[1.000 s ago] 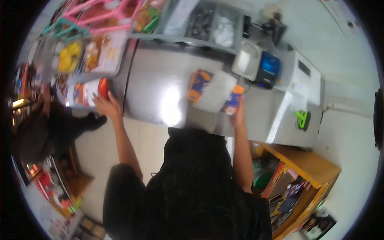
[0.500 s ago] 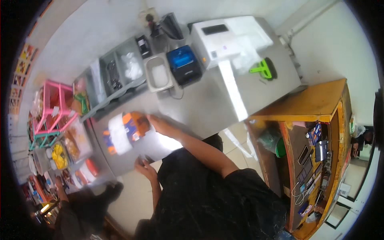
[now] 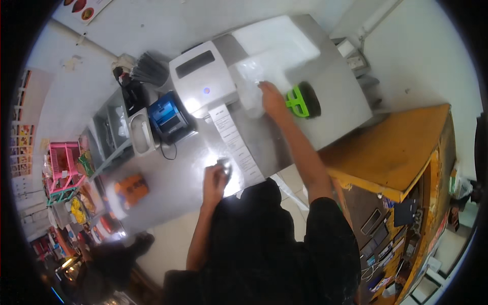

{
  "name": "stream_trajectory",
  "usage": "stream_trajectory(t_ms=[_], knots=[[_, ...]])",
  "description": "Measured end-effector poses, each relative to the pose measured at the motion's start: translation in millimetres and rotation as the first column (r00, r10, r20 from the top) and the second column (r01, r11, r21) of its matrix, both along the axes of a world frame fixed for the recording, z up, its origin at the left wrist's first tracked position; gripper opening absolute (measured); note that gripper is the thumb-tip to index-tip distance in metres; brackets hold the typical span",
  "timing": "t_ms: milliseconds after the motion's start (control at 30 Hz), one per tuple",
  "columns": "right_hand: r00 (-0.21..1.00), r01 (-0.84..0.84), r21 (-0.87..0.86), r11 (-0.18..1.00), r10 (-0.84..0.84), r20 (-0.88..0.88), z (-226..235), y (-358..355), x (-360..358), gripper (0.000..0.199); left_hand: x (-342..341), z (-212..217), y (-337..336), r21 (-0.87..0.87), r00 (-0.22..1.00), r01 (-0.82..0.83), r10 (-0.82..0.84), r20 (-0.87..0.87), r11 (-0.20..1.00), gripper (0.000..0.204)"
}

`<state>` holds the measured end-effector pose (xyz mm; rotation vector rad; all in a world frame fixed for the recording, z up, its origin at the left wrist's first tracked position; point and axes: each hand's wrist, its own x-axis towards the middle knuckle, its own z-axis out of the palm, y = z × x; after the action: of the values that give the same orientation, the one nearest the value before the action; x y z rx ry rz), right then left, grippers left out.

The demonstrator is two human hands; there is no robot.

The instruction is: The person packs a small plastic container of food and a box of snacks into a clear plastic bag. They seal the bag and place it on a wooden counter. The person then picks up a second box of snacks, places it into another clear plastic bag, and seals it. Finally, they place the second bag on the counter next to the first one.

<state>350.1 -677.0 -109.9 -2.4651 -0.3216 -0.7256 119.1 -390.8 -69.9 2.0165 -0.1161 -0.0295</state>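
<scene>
1. My left hand [image 3: 214, 183] is above the front of the metal desk [image 3: 178, 185], its fingers curled closed around a small shiny object [image 3: 225, 165]; blur and glare keep me from telling what it is.
2. My right hand [image 3: 273, 101] reaches farther over the desk, thumb and fingers pinched together at the edge of some clear plastic [image 3: 248, 84].
3. That plastic lies beside the white label printer [image 3: 203, 76], on its right, and in front of a pale white stack [image 3: 277, 38] near the back of the desk.
4. Just right of my right hand sits a brush with a bright green handle [image 3: 299, 101] and dark bristles.
5. A long printed paper strip [image 3: 235, 145] runs from the label printer toward me, passing to the right of my left hand and reaching the desk's front edge.
6. Left of the label printer stands a blue and black device [image 3: 170, 117], then a small metal tray [image 3: 141, 133] and a grey divided organizer [image 3: 108, 124].
7. An orange and purple packet [image 3: 132, 189] lies on the desk, well left of my left hand.
8. To my right is a wooden cabinet [image 3: 389, 152] with an open, crowded front.
</scene>
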Motion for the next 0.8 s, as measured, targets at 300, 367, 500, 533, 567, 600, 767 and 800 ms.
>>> stream_trajectory(t_ms=[300,367,500,533,567,600,767,800], knots=[[0.902,-0.219,-0.313,0.924,0.07,-0.425,-5.4,-45.4,-6.4,0.025,107.5,-47.6,-158.3,-0.149,0.914,0.234,-0.269,-0.305,0.961,0.044],[0.862,-0.312,-0.239,0.92,0.169,-0.478,-11.9,-50.6,-15.2,0.035,111.7,-63.7,-173.2,-0.354,0.828,0.075,-0.256,-0.498,0.932,0.05],[0.879,-0.412,-0.261,0.873,0.305,-0.366,-23.7,-60.8,-31.2,0.036,125.9,-80.6,-188.7,-0.525,0.782,-0.168,-0.211,-0.586,0.834,0.063],[0.885,-0.439,-0.316,0.841,0.344,-0.313,-23.4,-65.3,-30.2,0.035,127.5,-68.5,-194.8,-0.5,0.783,-0.206,-0.164,-0.6,0.841,0.061],[0.885,-0.461,-0.373,0.805,0.386,-0.261,-23.1,-68.6,-29.8,0.034,124.4,-55.6,-201.0,-0.474,0.782,-0.245,-0.117,-0.612,0.846,0.06],[0.889,-0.454,-0.378,0.807,0.384,-0.249,-18.6,-67.8,-29.7,0.032,121.7,-46.2,-203.6,-0.446,0.781,-0.287,-0.062,-0.621,0.848,0.058],[0.92,-0.391,-0.331,0.859,0.368,-0.133,10.9,-60.6,-22.4,0.021,114.1,-21.2,-209.2,-0.318,0.809,-0.251,0.018,-0.588,0.914,0.047],[0.936,-0.35,-0.316,0.882,0.34,-0.088,17.6,-58.9,-18.5,0.018,114.1,-3.7,-213.2,-0.323,0.814,-0.286,0.051,-0.578,0.902,0.045]])
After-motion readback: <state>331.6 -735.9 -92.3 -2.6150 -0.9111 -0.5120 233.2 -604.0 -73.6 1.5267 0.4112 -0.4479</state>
